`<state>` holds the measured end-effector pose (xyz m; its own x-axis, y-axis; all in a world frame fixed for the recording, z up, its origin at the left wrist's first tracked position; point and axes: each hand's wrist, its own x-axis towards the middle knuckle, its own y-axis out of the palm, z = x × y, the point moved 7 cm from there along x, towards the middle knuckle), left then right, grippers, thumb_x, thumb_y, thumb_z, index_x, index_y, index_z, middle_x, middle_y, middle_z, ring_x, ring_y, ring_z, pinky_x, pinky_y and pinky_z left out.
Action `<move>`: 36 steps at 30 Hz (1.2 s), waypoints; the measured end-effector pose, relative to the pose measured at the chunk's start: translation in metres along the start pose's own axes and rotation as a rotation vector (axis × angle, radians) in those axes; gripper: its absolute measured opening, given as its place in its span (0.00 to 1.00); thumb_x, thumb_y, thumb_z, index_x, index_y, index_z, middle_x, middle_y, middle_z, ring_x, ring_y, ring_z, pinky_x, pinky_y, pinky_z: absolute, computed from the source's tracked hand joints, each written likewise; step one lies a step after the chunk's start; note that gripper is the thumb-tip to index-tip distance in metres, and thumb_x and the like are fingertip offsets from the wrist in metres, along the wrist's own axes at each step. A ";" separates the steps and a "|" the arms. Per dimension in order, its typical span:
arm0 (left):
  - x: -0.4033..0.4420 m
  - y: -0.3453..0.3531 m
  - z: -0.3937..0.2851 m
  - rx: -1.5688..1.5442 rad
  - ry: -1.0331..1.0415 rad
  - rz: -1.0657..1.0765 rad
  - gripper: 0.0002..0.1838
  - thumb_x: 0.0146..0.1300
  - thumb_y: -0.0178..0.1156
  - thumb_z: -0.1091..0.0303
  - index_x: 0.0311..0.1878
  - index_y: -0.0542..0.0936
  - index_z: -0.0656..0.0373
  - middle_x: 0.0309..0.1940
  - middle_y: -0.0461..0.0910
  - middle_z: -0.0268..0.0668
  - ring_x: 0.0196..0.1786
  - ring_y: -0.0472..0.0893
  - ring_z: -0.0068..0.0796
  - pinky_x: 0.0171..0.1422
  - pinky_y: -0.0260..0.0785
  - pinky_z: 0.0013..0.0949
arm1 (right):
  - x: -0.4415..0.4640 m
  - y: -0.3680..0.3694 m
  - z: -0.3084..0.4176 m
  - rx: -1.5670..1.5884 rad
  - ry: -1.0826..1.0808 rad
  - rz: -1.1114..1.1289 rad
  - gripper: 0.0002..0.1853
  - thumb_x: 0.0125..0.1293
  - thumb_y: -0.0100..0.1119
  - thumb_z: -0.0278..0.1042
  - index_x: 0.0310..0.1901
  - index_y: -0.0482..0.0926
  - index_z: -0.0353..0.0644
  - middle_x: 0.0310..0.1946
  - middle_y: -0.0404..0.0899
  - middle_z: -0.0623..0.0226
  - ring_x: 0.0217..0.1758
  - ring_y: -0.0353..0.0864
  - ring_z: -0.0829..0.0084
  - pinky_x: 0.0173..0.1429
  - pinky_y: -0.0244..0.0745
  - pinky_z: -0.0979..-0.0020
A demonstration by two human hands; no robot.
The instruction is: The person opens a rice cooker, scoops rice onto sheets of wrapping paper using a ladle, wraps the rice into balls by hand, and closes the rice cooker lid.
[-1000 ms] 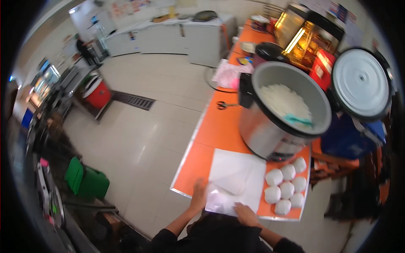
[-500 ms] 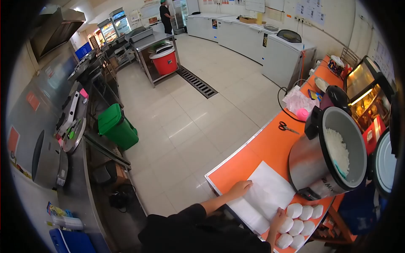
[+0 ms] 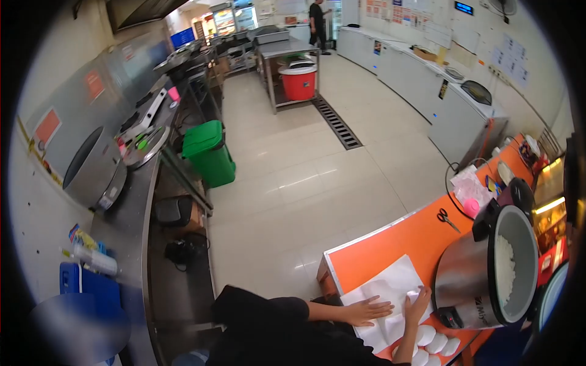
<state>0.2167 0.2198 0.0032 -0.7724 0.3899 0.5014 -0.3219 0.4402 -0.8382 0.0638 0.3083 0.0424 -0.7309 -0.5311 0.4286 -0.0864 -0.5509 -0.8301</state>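
White paper sheets (image 3: 390,278) lie on the orange table (image 3: 381,235) in the lower right. My left hand (image 3: 365,310) rests flat on the paper with its fingers spread. Near the paper's right side, my right hand (image 3: 416,305) has bent fingers at a small white piece, which I cannot make out clearly. Several round white wrapped bundles (image 3: 436,343) sit beside my right forearm. The large rice cooker (image 3: 467,271) stands open to the right, with white rice (image 3: 504,268) inside.
Scissors (image 3: 447,220) and a pink item (image 3: 471,207) lie farther back on the table. A green bin (image 3: 209,152) stands left on the floor, near a steel counter (image 3: 131,244). A person (image 3: 317,25) stands at the far back beside white freezers (image 3: 403,73).
The view has swung left. My left hand has moved from the paper's edge onto its middle, fingers spread. My right hand has moved up along the paper's right side.
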 end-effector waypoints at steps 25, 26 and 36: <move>0.027 0.003 -0.023 -0.055 -0.403 0.116 0.48 0.55 0.55 0.44 0.67 0.51 0.73 0.68 0.50 0.53 0.72 0.48 0.46 0.72 0.37 0.52 | 0.010 0.056 -0.059 0.497 0.137 1.092 0.24 0.53 0.67 0.38 0.49 0.76 0.35 0.45 0.80 0.57 0.46 0.79 0.68 0.49 0.74 0.67; 0.029 0.002 -0.023 -0.021 -0.419 0.184 0.47 0.56 0.54 0.43 0.67 0.52 0.72 0.68 0.51 0.52 0.72 0.49 0.45 0.72 0.39 0.52 | 0.010 0.056 -0.068 0.491 0.154 1.059 0.21 0.55 0.65 0.38 0.48 0.77 0.35 0.43 0.80 0.57 0.46 0.79 0.67 0.49 0.74 0.67; 0.030 -0.002 -0.023 0.104 -0.390 0.242 0.46 0.58 0.48 0.39 0.68 0.52 0.68 0.69 0.50 0.49 0.71 0.52 0.41 0.67 0.46 0.54 | -0.010 0.015 -0.015 0.519 0.147 0.640 0.12 0.59 0.54 0.31 0.44 0.81 0.42 0.39 0.82 0.57 0.43 0.82 0.63 0.50 0.74 0.68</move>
<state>0.2065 0.2494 0.0246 -0.9736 0.1295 0.1878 -0.1452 0.2828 -0.9481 0.0592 0.3149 0.0203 -0.6171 -0.7724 -0.1503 0.6713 -0.4172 -0.6126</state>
